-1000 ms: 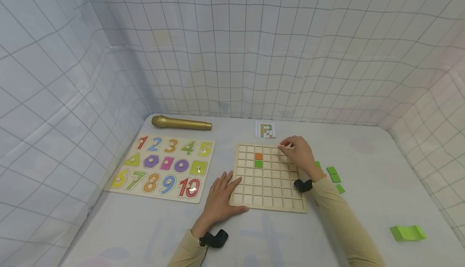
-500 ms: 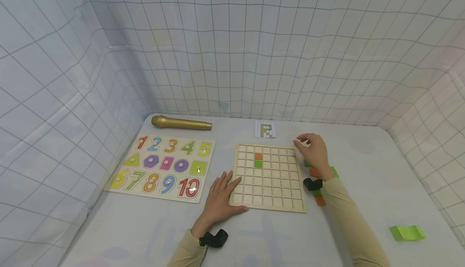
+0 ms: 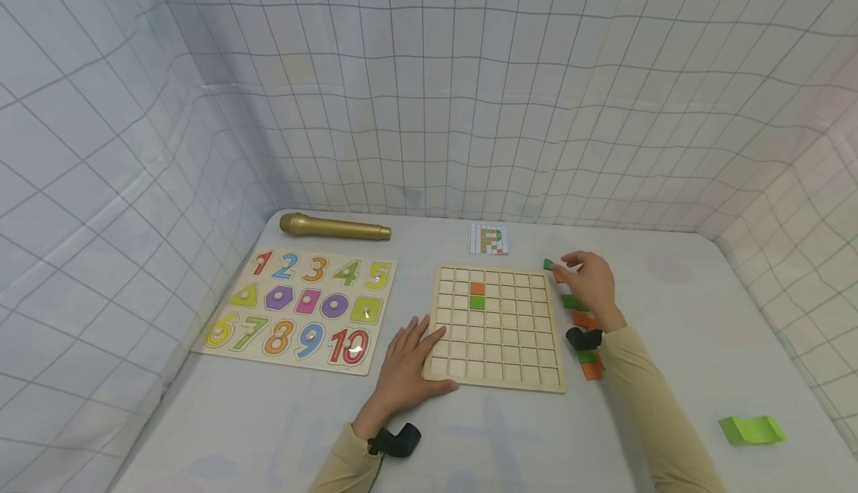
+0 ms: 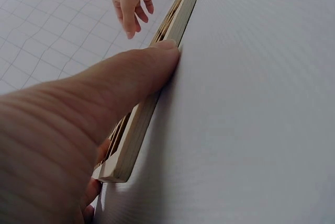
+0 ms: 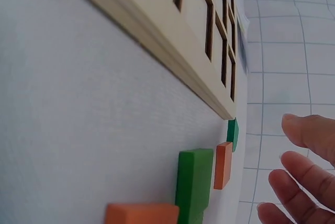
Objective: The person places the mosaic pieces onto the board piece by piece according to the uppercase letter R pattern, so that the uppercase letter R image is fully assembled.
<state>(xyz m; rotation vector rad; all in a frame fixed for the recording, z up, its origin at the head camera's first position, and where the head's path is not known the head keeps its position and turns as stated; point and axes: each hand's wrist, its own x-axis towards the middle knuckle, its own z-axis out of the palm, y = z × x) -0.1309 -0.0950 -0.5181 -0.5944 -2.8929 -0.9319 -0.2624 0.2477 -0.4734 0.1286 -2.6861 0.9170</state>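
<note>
My left hand (image 3: pixel 405 370) rests at the near left corner of the wooden grid board (image 3: pixel 499 336). Its straight thumb (image 4: pixel 136 72) presses along the front edge, with the other fingers spread at the left side. An orange tile (image 3: pixel 477 289) and a green tile (image 3: pixel 477 302) sit in neighbouring cells. Just right of the board hovers my right hand (image 3: pixel 590 284), over loose tiles. In the right wrist view its thumb and fingers stand apart, holding nothing. A small dark green tile (image 5: pixel 233 134), an orange tile (image 5: pixel 223 165) and a green tile (image 5: pixel 194 179) lie below.
Behind the board lies a small pattern card (image 3: pixel 488 240). A number-and-shape puzzle board (image 3: pixel 288 314) is on the left, with a gold microphone (image 3: pixel 335 227) behind it. A light green curved block (image 3: pixel 752 430) lies at the near right. Grid-patterned curtains surround the table.
My right hand has moved right, from over the board's far right corner to above the loose tiles, uncovering more of them. The left hand and board have stayed put.
</note>
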